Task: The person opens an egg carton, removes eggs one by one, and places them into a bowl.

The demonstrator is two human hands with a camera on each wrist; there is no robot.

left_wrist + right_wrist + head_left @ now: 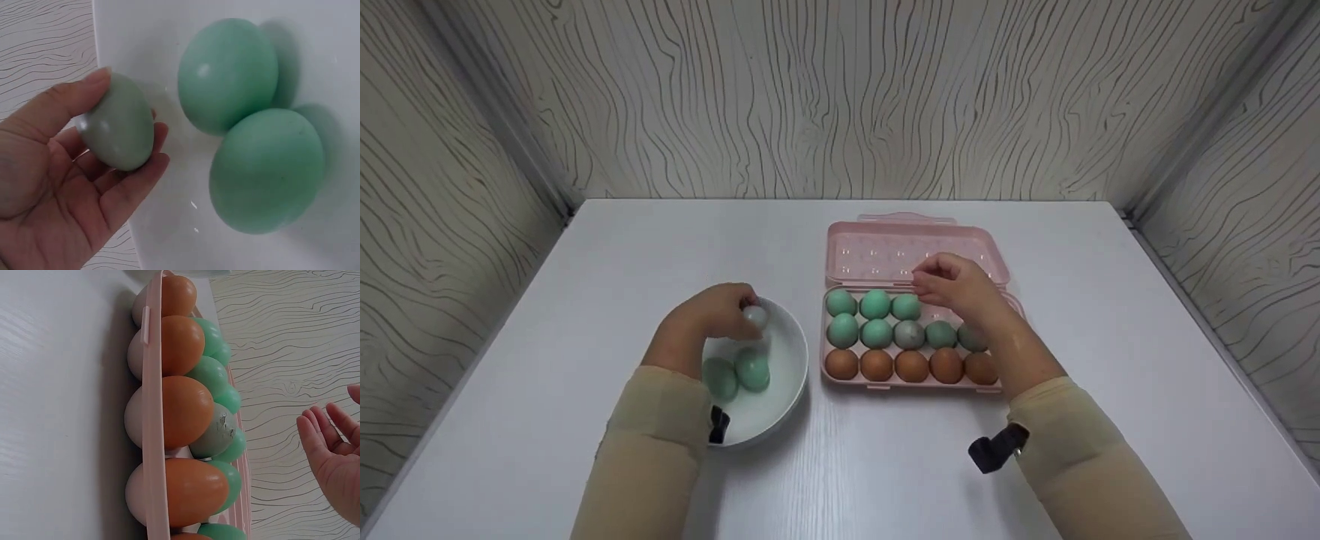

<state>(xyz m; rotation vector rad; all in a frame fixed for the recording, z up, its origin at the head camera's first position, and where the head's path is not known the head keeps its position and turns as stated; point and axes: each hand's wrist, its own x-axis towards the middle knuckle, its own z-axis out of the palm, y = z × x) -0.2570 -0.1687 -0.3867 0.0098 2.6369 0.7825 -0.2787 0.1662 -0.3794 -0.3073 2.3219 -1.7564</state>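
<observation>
In the head view my left hand (706,316) is over the white bowl (784,390), thumb and fingers gripping a pale green egg (117,125). Two greener eggs (267,171) lie side by side inside the bowl. On the right, my right hand (958,286) hovers over the back row of a pink egg carton (855,383), holding nothing, its fingers loosely bent. Brown eggs (912,366) fill the carton's front row, with green and greyish eggs (876,334) behind. Three green eggs (875,304) show at the back left; my right hand and forearm hide part of the back right.
The carton's pink lid (915,240) lies folded back behind it. Both stand on a white table (690,240), bowl on the left, carton just right of centre. Wood-grain panels (810,97) enclose the back and sides. Each sleeve carries a black wrist mount (997,448).
</observation>
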